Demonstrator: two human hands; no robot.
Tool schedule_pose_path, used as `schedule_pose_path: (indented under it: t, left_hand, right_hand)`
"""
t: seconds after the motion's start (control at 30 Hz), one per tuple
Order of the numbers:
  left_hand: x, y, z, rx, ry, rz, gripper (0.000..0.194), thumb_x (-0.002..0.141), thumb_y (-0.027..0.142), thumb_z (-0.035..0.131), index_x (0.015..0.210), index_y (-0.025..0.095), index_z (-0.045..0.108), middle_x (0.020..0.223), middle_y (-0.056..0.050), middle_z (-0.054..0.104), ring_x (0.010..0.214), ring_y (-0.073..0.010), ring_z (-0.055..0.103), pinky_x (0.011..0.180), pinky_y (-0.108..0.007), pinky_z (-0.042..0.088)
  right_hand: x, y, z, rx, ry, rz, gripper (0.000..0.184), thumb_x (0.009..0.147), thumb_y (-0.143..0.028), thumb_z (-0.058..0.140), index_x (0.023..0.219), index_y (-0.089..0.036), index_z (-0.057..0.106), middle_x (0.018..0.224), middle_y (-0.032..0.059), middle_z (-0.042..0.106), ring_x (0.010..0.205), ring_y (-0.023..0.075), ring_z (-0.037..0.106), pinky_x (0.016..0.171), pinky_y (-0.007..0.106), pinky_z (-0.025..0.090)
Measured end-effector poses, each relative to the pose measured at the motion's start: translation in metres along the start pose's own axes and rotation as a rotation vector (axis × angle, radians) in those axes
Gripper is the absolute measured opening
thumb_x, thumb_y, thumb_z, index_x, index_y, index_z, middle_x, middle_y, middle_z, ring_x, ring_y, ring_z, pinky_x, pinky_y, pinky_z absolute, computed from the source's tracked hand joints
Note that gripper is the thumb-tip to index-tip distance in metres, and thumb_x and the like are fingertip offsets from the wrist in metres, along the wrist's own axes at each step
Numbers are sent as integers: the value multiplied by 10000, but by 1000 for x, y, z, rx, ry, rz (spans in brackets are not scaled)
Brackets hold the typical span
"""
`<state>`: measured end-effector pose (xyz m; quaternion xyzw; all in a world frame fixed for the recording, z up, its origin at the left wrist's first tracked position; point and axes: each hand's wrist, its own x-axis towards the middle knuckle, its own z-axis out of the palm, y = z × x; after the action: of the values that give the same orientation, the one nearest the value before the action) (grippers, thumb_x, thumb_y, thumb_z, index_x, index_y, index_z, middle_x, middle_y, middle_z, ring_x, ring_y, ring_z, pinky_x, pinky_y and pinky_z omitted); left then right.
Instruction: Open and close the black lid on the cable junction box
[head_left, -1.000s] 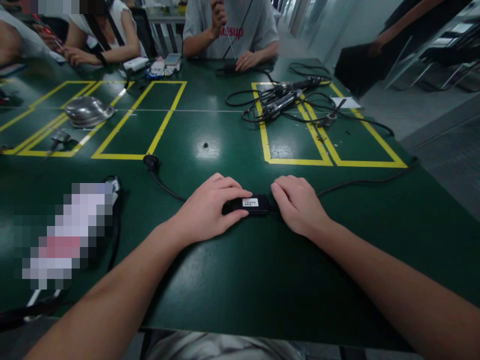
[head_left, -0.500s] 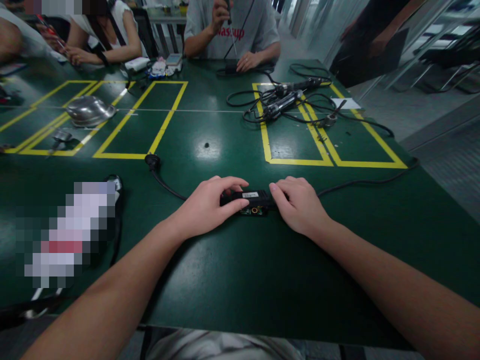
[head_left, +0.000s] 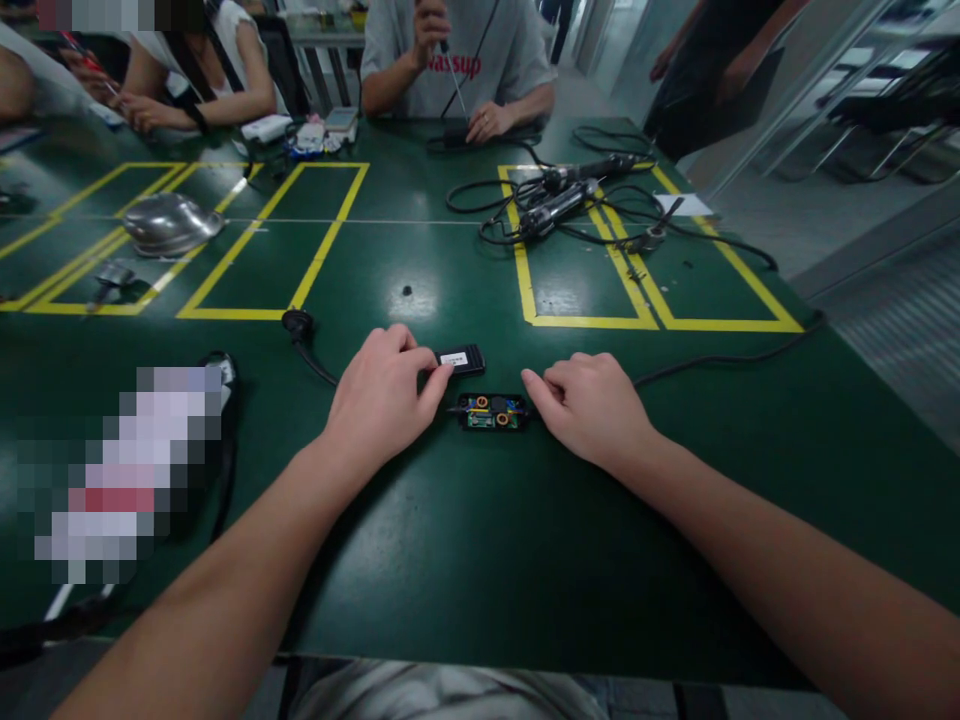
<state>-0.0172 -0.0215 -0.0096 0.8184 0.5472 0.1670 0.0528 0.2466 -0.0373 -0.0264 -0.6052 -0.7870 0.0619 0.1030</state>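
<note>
left hand (head_left: 386,395): grip pinching the black labelled cover (head_left: 461,359) between thumb and fingers, off the housing, just behind it and a bit left. can't tell if the cover touches the counter (head_left: 480,560).

open black housing (head_left: 491,430) lies on the counter between the hands, circuit board (head_left: 480,420) and two copper coils (head_left: 502,420) exposed.

right hand (head_left: 589,410): fingers curled at the housing's right end, thumb alongside. can't tell if that grip is pinching the cable end.

black cable (head_left: 720,362) runs off right from behind the right hand. black plug (head_left: 298,323) on a lead sits left of the left hand. corded handheld tools (head_left: 559,207) well apart, far right, over yellow tape (head_left: 592,323).
</note>
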Motion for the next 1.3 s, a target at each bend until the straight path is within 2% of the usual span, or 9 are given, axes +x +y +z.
schedule_pose_path:
  t: [0.1,0.17,0.5,0.7,0.8,0.9,1.03,1.17,1.3]
  left_hand:
    - [-1,8,-4,125,-172,-14,506,1153,378,522,820,190,854,910,-126,688,926,-316,631,870,-493,589]
    - [-1,10,-4,173,-215,-7,525,1152,373,497,827,188,864,890,-135,691,918,-326,631,835,-489,586]
    - [-3,3,-2,25,-63,63,570,1159,444,517,688,229,756,753,-98,616,799,-290,591,761,-469,576]
    - [-2,4,2,33,-127,72,528,1142,439,581,692,225,755,789,-110,616,888,-320,619,844,-486,598]
    - [-3,5,4,32,-120,40,420,1128,432,648,790,213,766,910,-120,665,968,-330,649,893,-484,609]
    - [-5,4,7,-10,-15,37,183,1084,359,734,1065,191,806,1166,-149,729,1111,-344,672,989,-508,618]
    - [-2,-2,11,-111,42,76,353,1047,286,782,1392,213,777,1466,-145,756,1334,-357,666,1193,-568,565]
    - [2,-7,7,-108,-39,41,325,1045,248,777,1366,207,810,1373,-127,845,1306,-383,699,1179,-609,561]
    - [0,-1,-3,-173,27,118,357,1051,257,763,1403,214,802,1363,-118,849,1262,-356,724,1160,-578,558]
  right_hand:
    - [0,-3,-3,-24,-19,13,572,1125,-400,555,587,-258,420,613,54,586,685,222,498,782,408,312]
    - [0,-4,-3,-32,-17,14,586,1120,-415,578,579,-258,416,602,52,578,678,223,496,775,406,312]
    - [-4,4,2,65,116,-48,614,1123,-471,585,575,-262,404,568,30,527,640,216,474,760,419,322]
    - [-3,4,3,24,64,-44,620,1112,-483,611,565,-264,418,575,39,535,662,232,497,770,426,310]
    - [-2,3,2,7,38,-39,621,1120,-495,597,568,-263,430,583,42,536,675,236,502,767,424,300]
    - [-2,2,2,6,31,-46,610,1122,-486,584,579,-262,421,588,40,533,673,230,490,768,420,301]
    - [-2,5,4,43,52,-60,579,1117,-464,568,598,-261,412,595,36,539,670,224,481,777,419,316]
    - [-1,7,6,122,66,-64,505,1124,-422,503,652,-266,420,638,38,547,697,232,497,780,415,327]
    - [-1,7,7,190,91,-53,425,1124,-373,451,712,-268,430,693,41,573,717,234,515,779,408,333]
